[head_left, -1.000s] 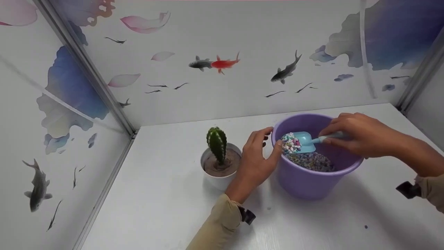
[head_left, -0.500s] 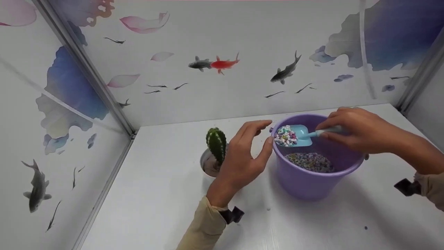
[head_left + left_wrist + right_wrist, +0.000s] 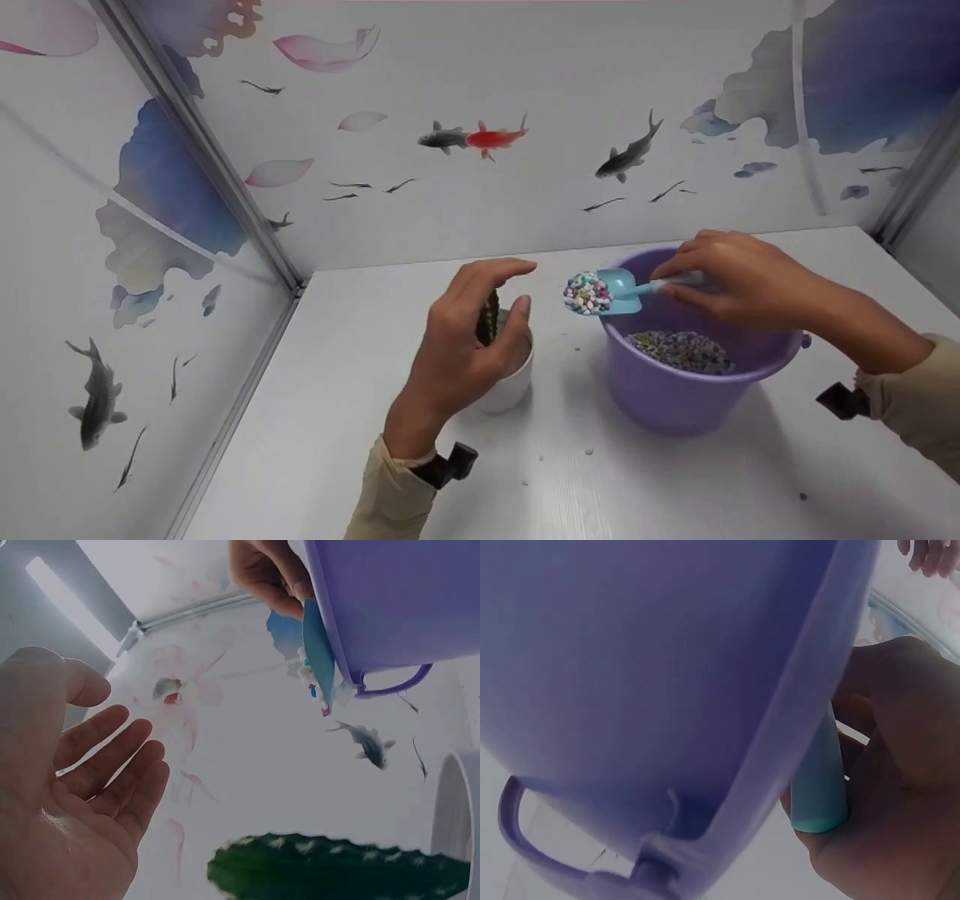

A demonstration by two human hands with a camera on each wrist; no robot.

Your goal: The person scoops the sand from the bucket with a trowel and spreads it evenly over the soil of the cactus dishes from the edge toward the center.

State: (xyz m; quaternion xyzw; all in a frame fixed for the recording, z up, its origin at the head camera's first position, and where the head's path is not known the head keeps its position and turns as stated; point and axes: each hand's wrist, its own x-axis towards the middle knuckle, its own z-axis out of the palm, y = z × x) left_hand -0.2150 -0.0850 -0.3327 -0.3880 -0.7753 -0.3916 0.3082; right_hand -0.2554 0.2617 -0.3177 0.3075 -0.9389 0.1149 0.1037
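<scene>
In the head view my right hand [image 3: 742, 281] grips the handle of a light blue scoop [image 3: 622, 289] heaped with small multicoloured pebbles [image 3: 589, 293]. The scoop's loaded end sticks out past the left rim of a purple bucket [image 3: 675, 401], which holds more pebbles [image 3: 682, 351]. My left hand [image 3: 465, 337] hovers around the near side of a potted cactus [image 3: 489, 319], fingers relaxed and holding nothing. It hides most of the cactus and part of the white pot [image 3: 510, 390]. In the left wrist view the cactus [image 3: 337, 870] lies clear of the fingers.
A white table [image 3: 300, 450] carries everything, with a few stray pebbles [image 3: 589, 451] in front of the bucket. White panels with painted fish stand behind [image 3: 525, 210] and at the left. The bucket's handle [image 3: 547, 862] shows in the right wrist view.
My right hand has carried the loaded scoop leftward, from inside the bucket to beyond its rim. My left hand has drawn away from the bucket, left to the cactus pot.
</scene>
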